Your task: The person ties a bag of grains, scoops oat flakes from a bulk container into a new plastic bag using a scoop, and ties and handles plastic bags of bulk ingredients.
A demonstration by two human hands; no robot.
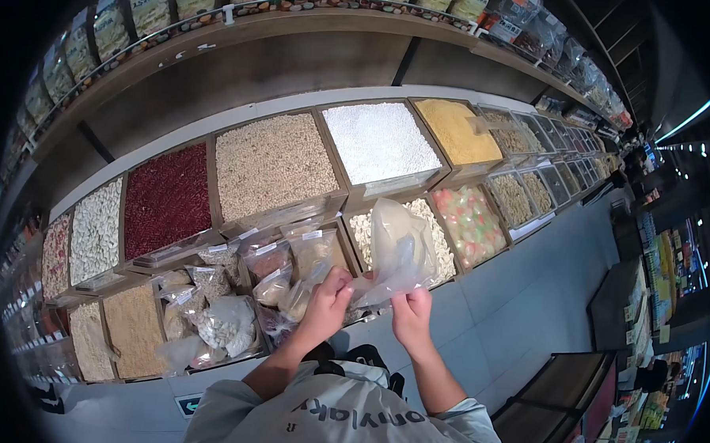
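My left hand (327,304) and my right hand (411,313) are both closed on the near edge of a clear plastic bag (401,251). The bag hangs between them, over a bin of pale, cashew-like pieces (437,227). Its upper part bulges and looks beige; whether that is contents or the bin showing through, I cannot tell. Left of my left hand lie several filled, labelled bags (270,269) in low compartments. A bin of wrapped red and green pieces (467,222) is to the right of the plastic bag.
Behind are bins of dark red beans (168,201), speckled beige beans (276,167), white grains (381,142) and yellow grain (456,131). A shelf (292,21) with packaged goods runs above them. At the lower right stands a dark display stand (553,404) on the grey tiled floor (485,330).
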